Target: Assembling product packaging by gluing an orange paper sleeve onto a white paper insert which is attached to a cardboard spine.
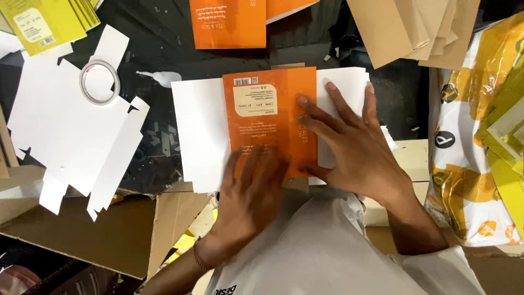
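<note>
Both the left hand (252, 183) and right hand (349, 143) press flat, fingers spread, on the orange carton (268, 117); left of it a tape roll (100, 82); beyond it another orange sheet (227, 23).

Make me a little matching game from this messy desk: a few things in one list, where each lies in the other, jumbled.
1 orange carton
2 tape roll
3 brown card stack
4 yellow cartons

a top left corner
b on the white die-cut sheet
c under both hands, left hand and right hand
d top right

Pairs: 1-c, 2-b, 3-d, 4-a
</note>
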